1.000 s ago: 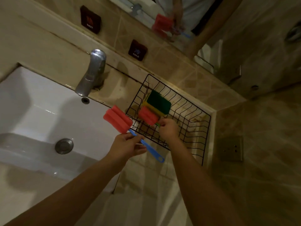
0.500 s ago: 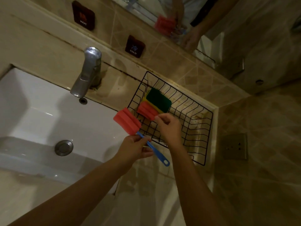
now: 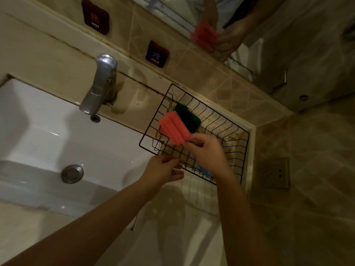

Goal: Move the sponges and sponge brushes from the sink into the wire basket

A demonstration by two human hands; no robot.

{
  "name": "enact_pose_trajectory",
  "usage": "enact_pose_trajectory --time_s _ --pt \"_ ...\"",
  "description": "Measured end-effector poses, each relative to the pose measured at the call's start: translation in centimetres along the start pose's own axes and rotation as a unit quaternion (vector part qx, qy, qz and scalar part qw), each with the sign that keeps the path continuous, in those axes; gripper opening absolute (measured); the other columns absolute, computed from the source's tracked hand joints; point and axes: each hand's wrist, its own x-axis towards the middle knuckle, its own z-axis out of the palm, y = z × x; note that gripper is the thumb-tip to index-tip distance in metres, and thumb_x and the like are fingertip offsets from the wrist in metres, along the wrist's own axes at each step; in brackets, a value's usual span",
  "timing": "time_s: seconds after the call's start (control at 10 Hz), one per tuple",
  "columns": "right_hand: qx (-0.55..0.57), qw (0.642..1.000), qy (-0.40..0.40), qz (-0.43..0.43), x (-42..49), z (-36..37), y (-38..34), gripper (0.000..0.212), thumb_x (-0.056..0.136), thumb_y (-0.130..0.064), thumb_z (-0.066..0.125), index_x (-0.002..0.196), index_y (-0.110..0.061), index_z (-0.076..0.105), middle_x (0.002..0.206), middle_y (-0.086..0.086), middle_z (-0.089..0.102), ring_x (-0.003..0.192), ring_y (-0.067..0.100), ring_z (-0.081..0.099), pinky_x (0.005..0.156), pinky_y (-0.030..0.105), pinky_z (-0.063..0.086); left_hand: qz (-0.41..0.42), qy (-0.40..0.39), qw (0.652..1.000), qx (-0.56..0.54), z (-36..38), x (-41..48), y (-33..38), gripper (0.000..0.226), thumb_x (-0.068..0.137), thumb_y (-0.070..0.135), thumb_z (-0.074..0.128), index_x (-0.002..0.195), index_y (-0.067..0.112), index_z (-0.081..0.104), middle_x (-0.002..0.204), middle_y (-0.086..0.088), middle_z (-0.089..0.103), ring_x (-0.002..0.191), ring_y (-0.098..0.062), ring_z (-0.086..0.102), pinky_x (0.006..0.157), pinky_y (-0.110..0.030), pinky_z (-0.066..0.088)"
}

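Note:
A black wire basket (image 3: 246, 150) stands on the counter to the right of the white sink (image 3: 42, 135). A green-and-yellow sponge (image 3: 189, 118) lies in its far left corner. My right hand (image 3: 208, 153) is shut on a red sponge brush (image 3: 174, 129), whose head hangs over the basket's left part. The brush's blue handle (image 3: 204, 170) shows below my wrist, inside the basket. A darker red edge under the head may be a second brush. My left hand (image 3: 164, 169) sits at the basket's front rim, fingers loosely apart and holding nothing. The sink bowl holds no sponges that I can see.
A chrome faucet (image 3: 99, 83) reaches over the sink, and the drain (image 3: 72, 173) sits at the bowl's bottom. Hot (image 3: 95, 16) and cold (image 3: 157, 54) tags are on the tiled back wall under a mirror (image 3: 221, 20). A wall socket (image 3: 274, 172) is right of the basket.
The red sponge brush went from my left hand to my right hand and moved right, over the basket. My left hand let go of the blue handle.

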Motion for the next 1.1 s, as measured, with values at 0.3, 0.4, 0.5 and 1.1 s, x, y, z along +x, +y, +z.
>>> enact_pose_trajectory --time_s 0.3,0.4,0.5,1.1 --pt "-0.151 0.987 -0.056 0.014 3.4 2.9 4.2 0.008 0.081 -0.009 0.073 0.086 -0.015 0.077 0.078 -0.007 0.068 0.071 0.004 0.059 0.069 0.024 0.049 -0.037 0.042 0.998 -0.006 -1.7 1.9 0.0 0.028 0.091 0.02 0.06 0.087 -0.006 0.07 0.081 -0.016 0.071 0.079 -0.026 0.071 0.064 -0.03 0.061" --pt "-0.171 0.982 -0.065 0.039 3.7 3.9 5.6 0.01 0.081 -0.014 0.075 0.091 -0.017 0.077 0.082 -0.007 0.071 0.073 0.005 0.061 0.072 0.026 0.05 -0.045 0.046 0.998 -0.006 -1.8 2.1 0.3 0.033 0.09 0.024 0.062 0.078 -0.006 0.071 0.067 -0.013 0.072 0.067 -0.023 0.073 0.057 -0.027 0.059" --pt "-0.173 0.981 -0.054 0.07 4.0 4.3 6.4 0.011 0.081 -0.018 0.076 0.092 -0.018 0.078 0.089 -0.002 0.076 0.08 0.009 0.066 0.077 0.034 0.057 -0.056 0.048 0.997 0.007 -1.9 2.4 0.3 0.034 0.09 0.024 0.062 0.072 -0.003 0.071 0.062 -0.01 0.073 0.063 -0.021 0.073 0.054 -0.025 0.057" --pt "-0.106 0.981 0.16 0.024 -3.8 4.2 -0.7 0.016 0.085 -0.011 0.06 0.085 -0.016 0.075 0.08 -0.002 0.072 0.07 0.014 0.062 0.065 0.028 0.051 -0.028 -0.057 0.974 0.219 -3.0 -1.2 4.5 0.019 0.091 0.021 0.055 0.101 0.007 0.063 0.087 -0.012 0.066 0.078 -0.027 0.064 0.073 -0.039 0.056"
